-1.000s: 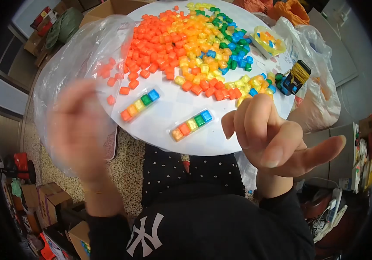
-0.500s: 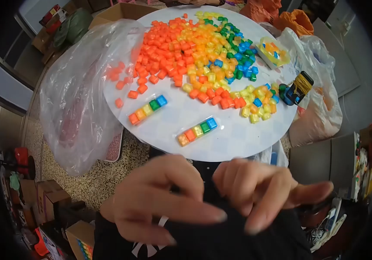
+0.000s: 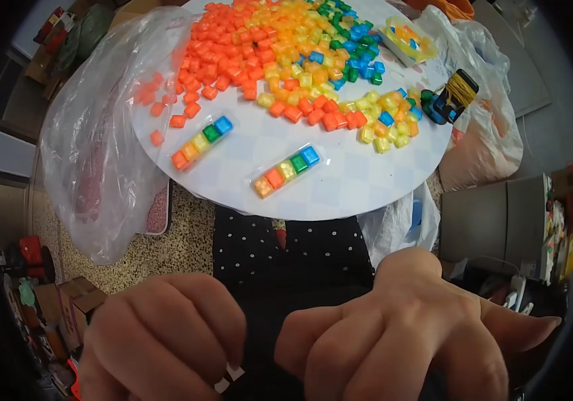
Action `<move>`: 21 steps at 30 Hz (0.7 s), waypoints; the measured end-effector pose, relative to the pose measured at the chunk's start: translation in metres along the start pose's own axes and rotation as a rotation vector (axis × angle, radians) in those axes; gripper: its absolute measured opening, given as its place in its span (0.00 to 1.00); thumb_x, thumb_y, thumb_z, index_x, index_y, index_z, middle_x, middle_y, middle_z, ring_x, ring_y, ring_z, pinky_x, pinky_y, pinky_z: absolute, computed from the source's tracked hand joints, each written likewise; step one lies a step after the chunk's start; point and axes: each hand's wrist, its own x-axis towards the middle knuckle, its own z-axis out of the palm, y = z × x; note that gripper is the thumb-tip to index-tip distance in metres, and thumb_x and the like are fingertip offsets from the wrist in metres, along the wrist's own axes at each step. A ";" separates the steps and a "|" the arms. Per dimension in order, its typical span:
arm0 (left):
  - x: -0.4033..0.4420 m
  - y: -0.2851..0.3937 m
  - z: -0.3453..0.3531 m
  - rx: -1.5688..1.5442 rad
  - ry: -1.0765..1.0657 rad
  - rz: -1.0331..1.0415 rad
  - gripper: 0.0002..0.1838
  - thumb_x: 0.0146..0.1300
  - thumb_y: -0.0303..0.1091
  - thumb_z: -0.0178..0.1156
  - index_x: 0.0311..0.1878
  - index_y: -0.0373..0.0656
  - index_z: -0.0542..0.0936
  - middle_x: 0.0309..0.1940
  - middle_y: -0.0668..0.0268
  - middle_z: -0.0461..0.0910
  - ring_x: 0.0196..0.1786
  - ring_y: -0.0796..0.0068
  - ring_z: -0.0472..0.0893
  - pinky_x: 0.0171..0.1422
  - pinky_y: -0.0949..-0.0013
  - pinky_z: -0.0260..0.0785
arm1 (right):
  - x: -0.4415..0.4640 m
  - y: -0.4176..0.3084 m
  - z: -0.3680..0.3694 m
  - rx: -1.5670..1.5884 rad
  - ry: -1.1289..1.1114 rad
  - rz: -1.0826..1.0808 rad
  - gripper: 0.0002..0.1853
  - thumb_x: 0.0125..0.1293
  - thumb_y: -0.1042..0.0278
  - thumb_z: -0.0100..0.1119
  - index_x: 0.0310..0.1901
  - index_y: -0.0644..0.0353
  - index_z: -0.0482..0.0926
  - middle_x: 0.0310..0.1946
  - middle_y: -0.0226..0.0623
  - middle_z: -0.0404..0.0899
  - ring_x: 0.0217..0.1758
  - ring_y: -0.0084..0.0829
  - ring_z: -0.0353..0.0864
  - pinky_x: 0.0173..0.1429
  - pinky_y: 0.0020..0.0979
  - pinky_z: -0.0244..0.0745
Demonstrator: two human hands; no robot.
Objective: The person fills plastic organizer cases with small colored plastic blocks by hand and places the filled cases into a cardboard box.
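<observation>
My left hand (image 3: 159, 334) is near the camera over my lap, its fingers curled in and the tips out of sight. Nothing shows in it. To its right, my right hand (image 3: 393, 334) has its back toward me, thumb stretched out to the side and fingers bent but apart, with no object visible. Neither hand touches the table. Beyond them on the round white table (image 3: 346, 194) lie two clear strips of coloured cubes: the left strip (image 3: 201, 143) and the nearer, middle strip (image 3: 286, 172). Each runs from orange tones to blue.
Loose orange cubes (image 3: 226, 53), yellow, green and blue ones cover the far table. A small yellow-rimmed container (image 3: 410, 41) and a dark holder with yellow bands (image 3: 457, 97) stand at the right. A clear plastic bag (image 3: 109, 134) drapes over the left edge.
Both hands have come closer to the camera and spread apart; my left fingers have curled in. The table sits higher and slightly left in view, and more of my lap shows.
</observation>
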 end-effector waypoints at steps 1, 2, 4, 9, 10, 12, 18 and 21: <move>-0.001 -0.003 0.002 -0.005 0.002 -0.005 0.10 0.66 0.38 0.54 0.47 0.70 0.79 0.33 0.73 0.66 0.37 0.76 0.62 0.42 0.74 0.56 | 0.003 0.005 0.007 0.012 0.010 0.005 0.21 0.65 0.46 0.41 0.57 0.40 0.60 0.37 0.37 0.76 0.33 0.33 0.70 0.41 0.43 0.67; -0.003 -0.007 0.004 -0.014 0.050 0.045 0.11 0.66 0.40 0.54 0.49 0.71 0.78 0.34 0.73 0.66 0.37 0.75 0.62 0.42 0.72 0.57 | 0.015 0.028 -0.003 0.027 0.020 0.011 0.20 0.65 0.45 0.40 0.56 0.40 0.61 0.36 0.37 0.76 0.33 0.33 0.70 0.41 0.43 0.67; -0.009 -0.011 0.006 -0.023 0.103 0.088 0.13 0.66 0.42 0.55 0.51 0.73 0.78 0.34 0.73 0.66 0.37 0.75 0.62 0.43 0.71 0.58 | 0.009 0.015 -0.004 0.060 0.040 0.021 0.19 0.66 0.43 0.37 0.53 0.40 0.64 0.35 0.37 0.75 0.33 0.33 0.69 0.41 0.43 0.66; -0.001 -0.016 0.010 -0.090 0.298 0.143 0.13 0.46 0.39 0.75 0.32 0.66 0.80 0.27 0.78 0.67 0.28 0.84 0.66 0.33 0.78 0.58 | 0.021 0.046 0.006 0.128 0.042 0.034 0.21 0.67 0.38 0.30 0.46 0.39 0.70 0.33 0.38 0.73 0.32 0.33 0.67 0.42 0.43 0.63; -0.001 -0.017 0.010 -0.089 0.298 0.142 0.13 0.46 0.39 0.75 0.32 0.66 0.80 0.27 0.78 0.67 0.28 0.84 0.66 0.33 0.78 0.58 | 0.024 0.050 0.007 0.143 0.045 0.037 0.23 0.67 0.37 0.28 0.44 0.39 0.72 0.32 0.38 0.73 0.32 0.33 0.67 0.42 0.43 0.62; -0.001 -0.018 0.010 -0.104 0.321 0.137 0.14 0.44 0.41 0.75 0.32 0.65 0.79 0.27 0.78 0.66 0.29 0.84 0.64 0.34 0.78 0.56 | 0.010 0.029 0.012 0.174 0.061 0.041 0.26 0.67 0.36 0.25 0.42 0.39 0.74 0.31 0.38 0.72 0.32 0.33 0.67 0.42 0.42 0.61; -0.005 -0.023 -0.012 -0.060 0.186 0.110 0.14 0.52 0.36 0.66 0.42 0.57 0.75 0.26 0.73 0.60 0.29 0.78 0.60 0.34 0.73 0.51 | 0.012 0.038 0.020 0.242 0.071 0.052 0.35 0.68 0.31 0.18 0.34 0.38 0.81 0.29 0.39 0.71 0.31 0.33 0.65 0.42 0.42 0.58; -0.002 -0.037 -0.008 0.031 0.318 0.069 0.07 0.58 0.31 0.59 0.39 0.47 0.73 0.27 0.69 0.63 0.28 0.77 0.63 0.33 0.73 0.54 | 0.016 0.037 0.002 0.144 0.088 0.125 0.33 0.69 0.32 0.19 0.40 0.38 0.79 0.29 0.39 0.71 0.31 0.32 0.66 0.41 0.40 0.59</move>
